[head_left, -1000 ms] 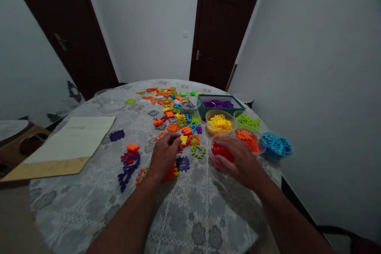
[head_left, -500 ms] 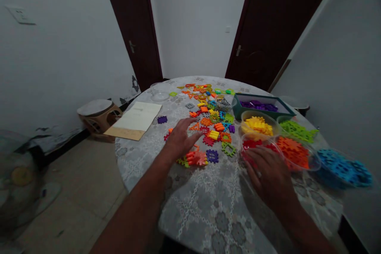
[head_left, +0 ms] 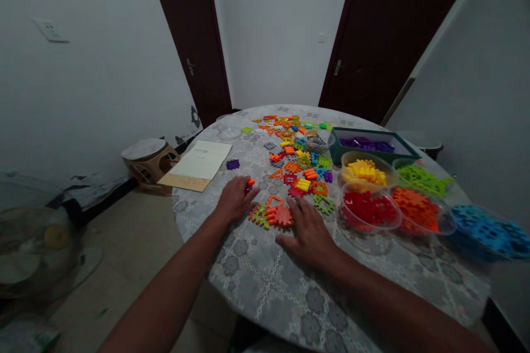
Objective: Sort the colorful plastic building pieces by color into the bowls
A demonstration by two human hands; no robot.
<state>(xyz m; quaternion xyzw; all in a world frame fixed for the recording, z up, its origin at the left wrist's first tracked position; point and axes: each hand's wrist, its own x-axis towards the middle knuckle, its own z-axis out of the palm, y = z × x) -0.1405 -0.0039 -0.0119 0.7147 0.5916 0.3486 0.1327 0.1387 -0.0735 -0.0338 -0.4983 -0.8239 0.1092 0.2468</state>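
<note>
Where tablecloth edge (head_left: 232, 298) curves, right hand (head_left: 309, 234) spread, empty, left hand (head_left: 237, 198) half-curled, hold unclear

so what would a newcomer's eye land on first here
Probably the bright pieces: a loose multicoloured scatter running down the middle of the patterned tablecloth, between and beyond the two hands. Next, the colour-sorted containers on the right, with red pieces, yellow pieces and blue pieces standing out against the grey cloth and pale walls.
</note>
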